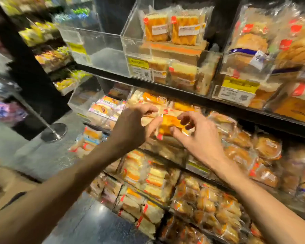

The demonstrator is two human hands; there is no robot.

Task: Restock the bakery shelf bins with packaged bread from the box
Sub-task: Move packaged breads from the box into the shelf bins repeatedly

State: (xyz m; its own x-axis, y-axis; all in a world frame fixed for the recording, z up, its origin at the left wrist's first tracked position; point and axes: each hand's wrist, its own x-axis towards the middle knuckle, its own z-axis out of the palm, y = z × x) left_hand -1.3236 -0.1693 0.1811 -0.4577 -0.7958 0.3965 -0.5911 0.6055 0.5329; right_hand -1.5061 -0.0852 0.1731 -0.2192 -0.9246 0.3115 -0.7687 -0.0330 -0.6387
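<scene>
we held one bread packet (170, 124) in both hands, just below the upper shelf edge (165, 88). our left hand (136, 124) pinched its left end; our right hand (201, 138) gripped its right end. the cardboard box (5, 189) sat low on our left.

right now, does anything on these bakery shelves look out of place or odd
The clear bin at the upper shelf's left end stands empty, while neighbouring bins are packed. Nothing looks spilled or torn; left hand and right hand hold one orange bread pack.
</scene>
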